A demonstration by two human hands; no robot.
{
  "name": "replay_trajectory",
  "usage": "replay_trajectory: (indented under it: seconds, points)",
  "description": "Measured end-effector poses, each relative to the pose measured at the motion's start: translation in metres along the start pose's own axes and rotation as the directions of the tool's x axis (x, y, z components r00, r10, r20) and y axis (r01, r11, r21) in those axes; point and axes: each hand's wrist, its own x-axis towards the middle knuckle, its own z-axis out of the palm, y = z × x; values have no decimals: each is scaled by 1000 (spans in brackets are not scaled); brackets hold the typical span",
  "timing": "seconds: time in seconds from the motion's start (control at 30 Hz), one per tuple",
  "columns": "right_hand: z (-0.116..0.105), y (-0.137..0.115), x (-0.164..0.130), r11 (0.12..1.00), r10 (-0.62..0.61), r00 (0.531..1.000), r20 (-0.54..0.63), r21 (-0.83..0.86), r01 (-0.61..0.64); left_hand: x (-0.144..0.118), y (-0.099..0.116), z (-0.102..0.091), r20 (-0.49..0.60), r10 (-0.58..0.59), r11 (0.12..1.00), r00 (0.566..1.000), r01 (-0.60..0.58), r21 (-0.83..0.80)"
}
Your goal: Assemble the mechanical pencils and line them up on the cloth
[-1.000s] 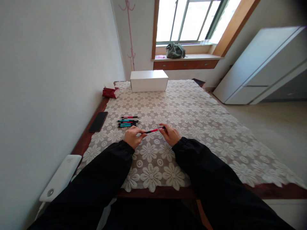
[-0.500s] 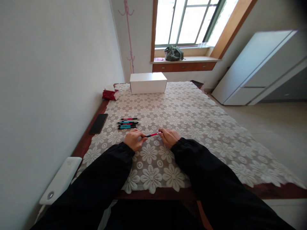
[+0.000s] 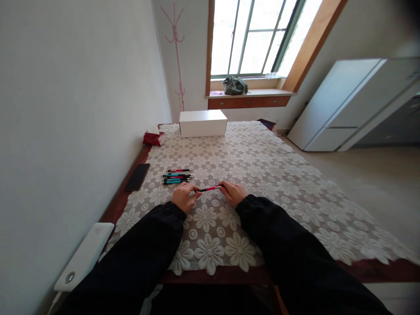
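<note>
A red and black pen [image 3: 210, 189] is held level just above the lace tablecloth [image 3: 262, 175], one end in each hand. My left hand [image 3: 183, 197] pinches its left end and my right hand [image 3: 233, 193] pinches its right end. Both arms are in black sleeves. Just beyond my left hand lies a small pile of several red, teal and black pens [image 3: 177, 176] on the cloth.
A black phone [image 3: 137, 176] lies on the table's bare left edge by the wall. A white box [image 3: 202, 123] and a red packet [image 3: 152, 138] sit at the far end. A white device [image 3: 84, 257] is at the near left. A white cabinet [image 3: 348, 105] stands at the right.
Both hands with the pen have drawn slightly closer together and lower on the cloth. The camera has tilted up, showing more of the window.
</note>
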Motion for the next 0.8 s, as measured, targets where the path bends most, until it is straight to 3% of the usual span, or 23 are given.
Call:
replay_trajectory:
  seconds: [0.1,0.23,0.33,0.4,0.63,0.8]
  points:
    - [-1,27,7,999,13,994,-109,31,-10,4,-5,-6,-24,-24,997,999,25,77]
    - [-9,72,10,976,209,955,-210,-21,-218,6,-14,-16,-137,-143,953,980,173,249]
    - [-12,91,7,944,298,916,-268,-60,-325,6,-20,-19,-147,-214,914,966,251,320]
    - [-9,93,4,926,322,904,-282,-106,-363,5,-22,-18,-129,-234,906,964,264,331]
    - [-4,77,4,952,220,893,-393,-115,-285,9,-27,-18,-80,-248,903,965,261,343]
    - [-11,60,4,993,47,890,-453,-77,-92,10,-28,-17,-62,-262,907,963,267,324]
